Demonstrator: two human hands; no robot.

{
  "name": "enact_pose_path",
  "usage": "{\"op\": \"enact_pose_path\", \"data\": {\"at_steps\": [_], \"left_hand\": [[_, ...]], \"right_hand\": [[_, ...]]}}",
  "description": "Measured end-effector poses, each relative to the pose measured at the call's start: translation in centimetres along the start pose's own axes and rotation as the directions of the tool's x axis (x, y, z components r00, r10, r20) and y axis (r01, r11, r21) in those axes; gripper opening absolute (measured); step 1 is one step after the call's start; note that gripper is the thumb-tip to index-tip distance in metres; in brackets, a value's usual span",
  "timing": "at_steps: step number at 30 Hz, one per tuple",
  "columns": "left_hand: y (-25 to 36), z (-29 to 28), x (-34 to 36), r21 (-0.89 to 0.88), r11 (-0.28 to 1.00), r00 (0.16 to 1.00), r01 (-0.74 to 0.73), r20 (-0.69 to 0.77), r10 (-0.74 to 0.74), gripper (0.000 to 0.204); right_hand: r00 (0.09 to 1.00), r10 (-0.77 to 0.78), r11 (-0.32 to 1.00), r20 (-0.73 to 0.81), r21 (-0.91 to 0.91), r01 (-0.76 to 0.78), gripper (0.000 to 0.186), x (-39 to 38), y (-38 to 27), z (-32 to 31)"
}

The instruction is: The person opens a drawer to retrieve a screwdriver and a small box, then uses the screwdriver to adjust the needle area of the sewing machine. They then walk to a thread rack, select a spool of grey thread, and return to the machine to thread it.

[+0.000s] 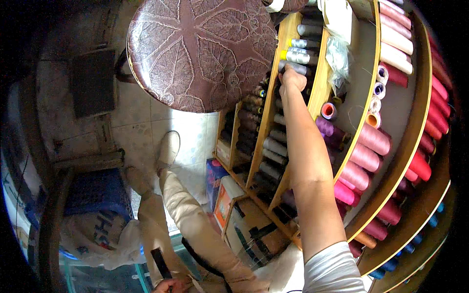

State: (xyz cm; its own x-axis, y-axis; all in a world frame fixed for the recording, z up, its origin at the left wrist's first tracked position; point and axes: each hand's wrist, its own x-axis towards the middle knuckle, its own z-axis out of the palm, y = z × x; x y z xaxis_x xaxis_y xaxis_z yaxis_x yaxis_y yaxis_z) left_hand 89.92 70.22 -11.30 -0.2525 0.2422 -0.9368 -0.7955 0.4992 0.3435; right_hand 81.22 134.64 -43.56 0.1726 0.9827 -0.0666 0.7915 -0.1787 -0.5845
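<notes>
My right arm stretches up to a wooden shelf, and my right hand [294, 79] closes its fingers at the end of a grey thread spool [294, 67]. That spool lies in a row with white and yellow-ended spools [298, 57]. Low at the bottom edge, my left hand [171, 285] is partly cut off, its fingers curled round a narrow, flat black object [160, 264] whose kind I cannot make out. Just left of the shelf stands a round stool with a brown, leaf-patterned seat [205, 53].
Pink spools [367, 158] and red spools [420, 166] fill the shelf tiers on the right. A clear plastic bag [338, 61] lies on one tier. Cardboard boxes [254, 232] stand by the shelf's foot. A blue basket [95, 188] and a white bag [105, 234] sit at left.
</notes>
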Motion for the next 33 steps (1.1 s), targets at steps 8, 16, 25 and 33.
{"op": "enact_pose_path", "data": {"at_steps": [8, 16, 25, 33], "left_hand": [[2.0, 1.1, 1.2, -0.002, 0.999, 0.999, -0.048, 0.003, 0.048, 0.013], [-0.6, -0.5, 0.4, 0.085, 0.993, 0.996, 0.076, 0.048, -0.081, 0.015], [4.1, 0.3, -2.3, 0.11, 0.985, 0.967, 0.131, 0.205, -0.151, 0.012], [6.1, -1.6, -6.4, 0.042, 0.999, 0.937, -0.004, 0.35, -0.011, 0.009]], "right_hand": [[0.994, -0.022, 1.0, 0.106, 0.023, 0.02, 0.042, 0.0, -2.3, 0.3], [0.984, -0.134, 0.988, 0.12, -0.058, 0.142, 0.033, -0.1, -4.2, 0.2], [0.735, -0.597, 0.769, 0.321, -0.03, 0.638, 0.023, -22.3, 7.0, -9.8], [0.935, -0.071, 0.971, 0.348, -0.191, 0.145, 0.035, -25.1, 24.5, -19.1]]}}
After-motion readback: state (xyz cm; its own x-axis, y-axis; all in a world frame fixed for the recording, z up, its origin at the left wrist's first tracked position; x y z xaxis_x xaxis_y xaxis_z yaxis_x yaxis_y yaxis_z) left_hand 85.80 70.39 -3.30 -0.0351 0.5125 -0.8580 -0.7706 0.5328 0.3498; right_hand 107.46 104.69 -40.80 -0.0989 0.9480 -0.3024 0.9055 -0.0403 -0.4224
